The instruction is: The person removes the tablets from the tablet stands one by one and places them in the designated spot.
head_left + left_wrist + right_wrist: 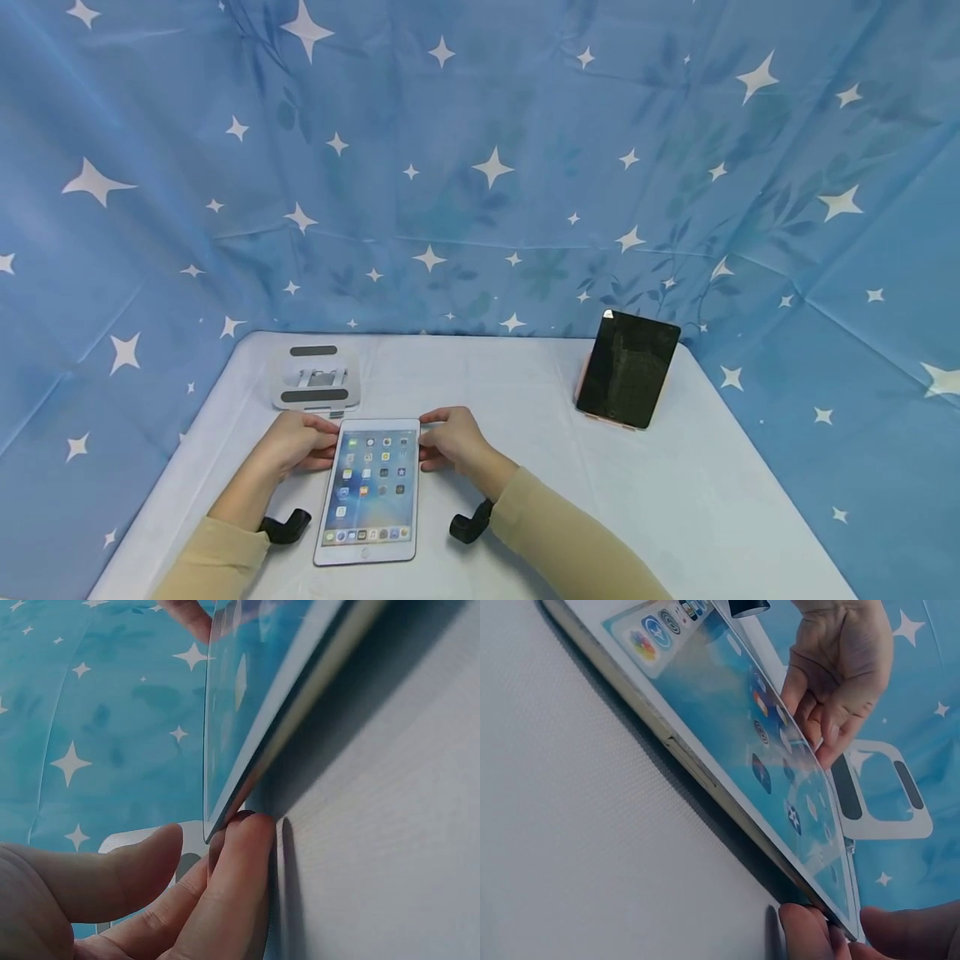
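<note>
A white-framed tablet (375, 492), its screen lit with app icons, is between my two hands at the front left of the table. My left hand (296, 442) is at its far left corner; in the left wrist view the fingers (240, 877) curl under the edge, and the thumb stands a little off the corner. At the opposite far corner, my right hand (457, 446) holds the edge, its fingertips (802, 930) beneath and its thumb beside the corner. A shadow runs under the tablet's side in both wrist views.
Behind the tablet lies a white folding stand (315, 379) with dark grey pads. A second tablet (630, 367), its screen dark, leans on a pinkish stand (581, 379) at the back right. The white tabletop (510, 375) meets a blue star-patterned curtain (480, 208).
</note>
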Available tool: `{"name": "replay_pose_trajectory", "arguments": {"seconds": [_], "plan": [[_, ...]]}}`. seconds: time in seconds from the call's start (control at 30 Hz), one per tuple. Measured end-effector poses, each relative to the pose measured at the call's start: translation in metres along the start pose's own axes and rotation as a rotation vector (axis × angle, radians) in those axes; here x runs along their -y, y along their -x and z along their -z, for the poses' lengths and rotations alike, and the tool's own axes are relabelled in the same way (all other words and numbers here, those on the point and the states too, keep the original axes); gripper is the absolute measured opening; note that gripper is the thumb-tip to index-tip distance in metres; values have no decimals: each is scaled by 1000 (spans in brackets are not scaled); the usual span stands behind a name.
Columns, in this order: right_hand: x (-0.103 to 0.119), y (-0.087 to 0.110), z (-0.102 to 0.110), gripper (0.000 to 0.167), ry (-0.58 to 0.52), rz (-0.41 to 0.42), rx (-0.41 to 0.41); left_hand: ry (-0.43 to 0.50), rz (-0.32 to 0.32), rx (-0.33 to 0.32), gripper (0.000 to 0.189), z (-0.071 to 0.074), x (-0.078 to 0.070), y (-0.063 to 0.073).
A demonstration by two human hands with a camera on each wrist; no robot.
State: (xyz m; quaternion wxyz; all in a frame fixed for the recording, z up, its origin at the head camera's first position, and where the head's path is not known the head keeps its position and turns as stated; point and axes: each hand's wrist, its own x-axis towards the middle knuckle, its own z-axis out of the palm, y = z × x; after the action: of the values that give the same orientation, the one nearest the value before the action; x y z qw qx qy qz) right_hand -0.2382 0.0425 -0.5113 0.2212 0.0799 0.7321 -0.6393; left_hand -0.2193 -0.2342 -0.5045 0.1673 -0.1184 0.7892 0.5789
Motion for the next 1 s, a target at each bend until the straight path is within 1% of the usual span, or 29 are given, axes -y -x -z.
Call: {"name": "replay_pose_trajectory", "arguments": {"seconds": [0.17,0.37,0.6,0.77,1.0], "plan": [[0,1,4,41,12,-12,10,-10,15,-4,31,1,0,-1],[0,2,7,47,12,-42,33,-4,38,9,32,4,2,-1],[1,3,11,47,31,-38,46,-15,32,6,32,5,3,-2],[2,5,12,50,22,-40,44,-21,33,3,31,6,3,-3],[4,6,14,51,23,-37,54,-32,26,12,30,7,0,-2]]}}
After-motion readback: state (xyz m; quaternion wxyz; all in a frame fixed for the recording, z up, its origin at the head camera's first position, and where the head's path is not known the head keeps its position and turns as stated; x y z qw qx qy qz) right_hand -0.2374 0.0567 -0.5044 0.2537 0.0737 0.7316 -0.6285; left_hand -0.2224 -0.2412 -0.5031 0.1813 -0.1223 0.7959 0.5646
